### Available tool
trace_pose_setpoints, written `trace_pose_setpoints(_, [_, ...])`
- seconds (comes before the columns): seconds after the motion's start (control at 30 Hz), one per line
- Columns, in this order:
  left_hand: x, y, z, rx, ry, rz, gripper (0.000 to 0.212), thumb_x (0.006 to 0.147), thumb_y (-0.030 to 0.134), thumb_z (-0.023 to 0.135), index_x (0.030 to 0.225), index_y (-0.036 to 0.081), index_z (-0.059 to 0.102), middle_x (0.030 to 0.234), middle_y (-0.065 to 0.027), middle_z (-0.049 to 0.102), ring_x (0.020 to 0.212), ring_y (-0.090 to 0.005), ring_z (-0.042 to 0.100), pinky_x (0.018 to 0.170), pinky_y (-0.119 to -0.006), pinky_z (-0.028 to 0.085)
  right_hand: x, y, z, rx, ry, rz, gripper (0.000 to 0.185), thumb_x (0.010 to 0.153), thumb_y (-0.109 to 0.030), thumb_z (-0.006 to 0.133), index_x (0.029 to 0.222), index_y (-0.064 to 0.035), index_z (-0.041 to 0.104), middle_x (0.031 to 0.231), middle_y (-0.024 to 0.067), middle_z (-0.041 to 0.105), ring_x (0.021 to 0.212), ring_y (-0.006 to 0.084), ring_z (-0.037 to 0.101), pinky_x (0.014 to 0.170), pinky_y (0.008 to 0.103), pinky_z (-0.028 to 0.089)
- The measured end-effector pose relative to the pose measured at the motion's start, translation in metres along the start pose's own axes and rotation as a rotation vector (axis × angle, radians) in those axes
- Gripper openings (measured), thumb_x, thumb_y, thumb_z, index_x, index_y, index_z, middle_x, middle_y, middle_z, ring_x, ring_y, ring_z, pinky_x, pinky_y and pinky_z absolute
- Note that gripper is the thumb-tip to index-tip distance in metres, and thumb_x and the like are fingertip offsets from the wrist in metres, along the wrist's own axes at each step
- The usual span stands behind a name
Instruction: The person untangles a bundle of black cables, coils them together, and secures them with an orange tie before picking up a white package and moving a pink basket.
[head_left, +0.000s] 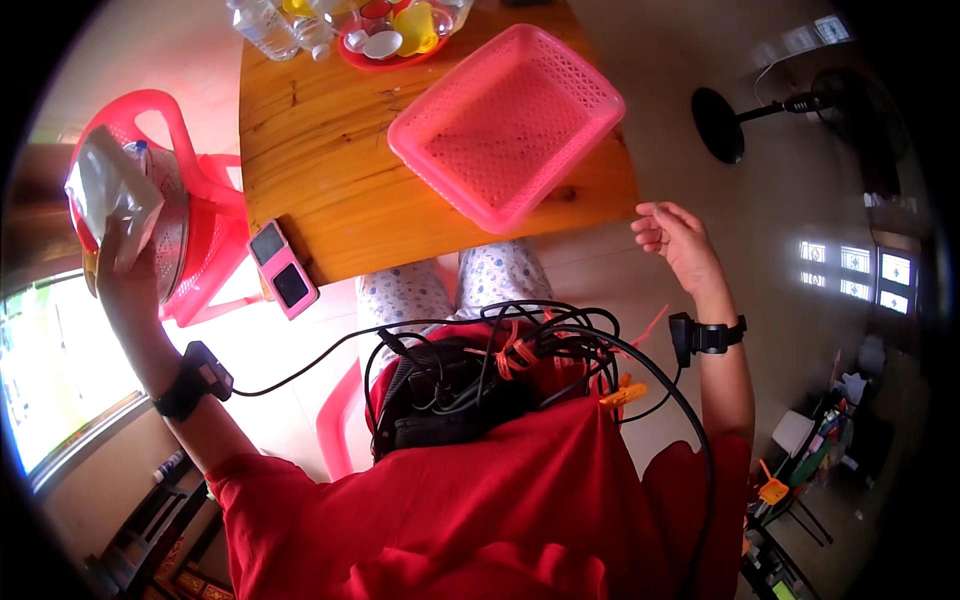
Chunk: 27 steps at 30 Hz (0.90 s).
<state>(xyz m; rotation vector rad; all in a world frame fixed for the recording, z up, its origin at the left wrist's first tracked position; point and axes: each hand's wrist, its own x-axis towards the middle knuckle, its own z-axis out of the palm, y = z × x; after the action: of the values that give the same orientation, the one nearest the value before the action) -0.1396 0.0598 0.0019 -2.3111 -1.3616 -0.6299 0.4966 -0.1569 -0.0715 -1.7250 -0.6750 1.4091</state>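
Observation:
My left hand (126, 259) grips a shiny, translucent plastic packet (112, 187), held up at the far left. Behind the packet, a perforated metal basin (174, 217) rests on a pink plastic chair (214, 187); a blue-capped item in it is mostly hidden. Off the table's right corner hovers my right hand (675, 236), fingers loosely curled and apart, with nothing in it. Nearest to that hand is a pink plastic basket (499, 135) with lattice walls, which lies on the wooden table (322, 172) and holds nothing that I can see.
A pink device with two dark panels (283, 268) overhangs the table's left front corner. At the far edge are clear plastic bottles (270, 30) and a red tray (375, 62) of cups and lids. Black cables (540, 337) lie across my lap. A black stand base (718, 125) is at right.

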Motion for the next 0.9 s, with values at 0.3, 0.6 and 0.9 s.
trace_pose_setpoints(0.3, [-0.018, 0.010, 0.010, -0.272, -0.080, -0.286, 0.030, 0.084, 0.018, 0.067, 0.114, 0.017, 0.065, 0.113, -0.0186, 0.061, 0.098, -0.0313, 0.064, 0.085, -0.038, 0.052, 0.022, 0.013, 0.044, 0.085, -0.025, -0.005, 0.036, 0.093, -0.033, 0.057, 0.114, -0.0033, 0.058, 0.093, 0.0065, 0.066, 0.076, 0.0111, 0.062, 0.069, 0.0246, 0.049])
trace_pose_setpoints(0.6, [-0.001, 0.101, -0.010, -1.448, -0.183, -1.082, 0.043, 0.086, 0.021, 0.061, 0.118, -0.007, 0.052, 0.109, -0.0146, 0.060, 0.103, -0.0236, 0.058, 0.095, -0.036, 0.044, 0.060, 0.010, 0.090, -0.006, -0.131, 0.104, 0.060, 0.084, -0.057, 0.062, 0.109, -0.0025, 0.055, 0.088, 0.0055, 0.063, 0.071, 0.0086, 0.061, 0.062, 0.0216, 0.049])
trace_pose_setpoints(0.9, [-0.002, 0.146, -0.020, -1.399, -0.439, -1.031, 0.051, 0.080, 0.019, 0.064, 0.123, -0.005, 0.050, 0.105, -0.0124, 0.062, 0.097, -0.0221, 0.061, 0.090, -0.034, 0.045, 0.066, 0.012, 0.109, -0.022, -0.211, 0.072, 0.050, 0.085, -0.054, 0.061, 0.097, -0.0054, 0.061, 0.082, 0.0033, 0.063, 0.065, 0.0069, 0.061, 0.059, 0.0190, 0.049])
